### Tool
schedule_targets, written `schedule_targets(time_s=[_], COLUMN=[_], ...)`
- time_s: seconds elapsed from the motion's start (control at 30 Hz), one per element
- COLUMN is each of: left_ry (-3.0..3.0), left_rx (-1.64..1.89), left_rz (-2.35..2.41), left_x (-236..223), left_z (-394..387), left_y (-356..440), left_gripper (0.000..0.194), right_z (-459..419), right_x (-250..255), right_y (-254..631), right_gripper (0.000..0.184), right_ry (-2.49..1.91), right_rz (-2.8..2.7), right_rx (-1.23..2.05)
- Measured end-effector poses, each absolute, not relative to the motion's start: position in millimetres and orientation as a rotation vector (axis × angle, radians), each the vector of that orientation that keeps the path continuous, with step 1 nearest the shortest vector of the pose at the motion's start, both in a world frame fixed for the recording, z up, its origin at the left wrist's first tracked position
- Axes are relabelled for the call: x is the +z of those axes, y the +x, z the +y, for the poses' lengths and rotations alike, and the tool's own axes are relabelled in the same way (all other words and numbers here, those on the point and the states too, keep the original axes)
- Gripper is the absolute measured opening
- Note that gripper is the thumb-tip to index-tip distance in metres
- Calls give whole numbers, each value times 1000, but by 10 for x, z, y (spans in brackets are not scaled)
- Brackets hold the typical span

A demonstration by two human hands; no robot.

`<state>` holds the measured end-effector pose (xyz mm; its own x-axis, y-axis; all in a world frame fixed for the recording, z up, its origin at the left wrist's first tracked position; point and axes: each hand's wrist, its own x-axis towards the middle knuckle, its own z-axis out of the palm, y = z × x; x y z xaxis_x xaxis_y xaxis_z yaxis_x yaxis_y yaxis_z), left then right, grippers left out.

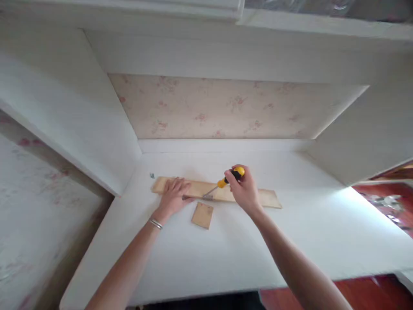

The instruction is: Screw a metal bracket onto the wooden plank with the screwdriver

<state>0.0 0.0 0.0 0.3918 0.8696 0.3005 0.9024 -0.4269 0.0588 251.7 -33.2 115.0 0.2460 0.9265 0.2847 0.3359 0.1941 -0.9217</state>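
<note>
A long, narrow wooden board [226,192] lies across the white desk. My right hand [245,189] is wrapped round the yellow and black handle of a screwdriver [222,183]. Its metal shaft slants down to the left, and the tip meets a small metal piece, perhaps a hinge [207,197], at the board's near edge. On the left part of the board lies my left hand [176,193], fingers stretched over its top and the thumb by the near edge. A small square wooden piece [202,215] rests on the desk just in front of the board.
Several tiny metal bits, perhaps screws [152,175], lie by the board's left end. White side panels [106,116] and an overhead shelf [226,56] enclose the white desk [241,254]. Flowered wallpaper [209,107] covers the back wall.
</note>
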Motion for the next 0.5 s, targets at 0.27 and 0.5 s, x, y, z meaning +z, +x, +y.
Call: schedule_targets(time_s=[0.27, 0.5], left_ry=[-2486, -2426], left_rx=[-451, -454], left_rz=[-1768, -1846], left_x=[156, 184], left_z=[-122, -277], left_y=[210, 362], left_gripper=[55, 54], right_z=[-227, -240], right_x=[1237, 1256], right_y=[2422, 2482], right_gripper=[39, 38], right_ry=[-1473, -1537], right_rz=[-1383, -1478], right_rx=[595, 515])
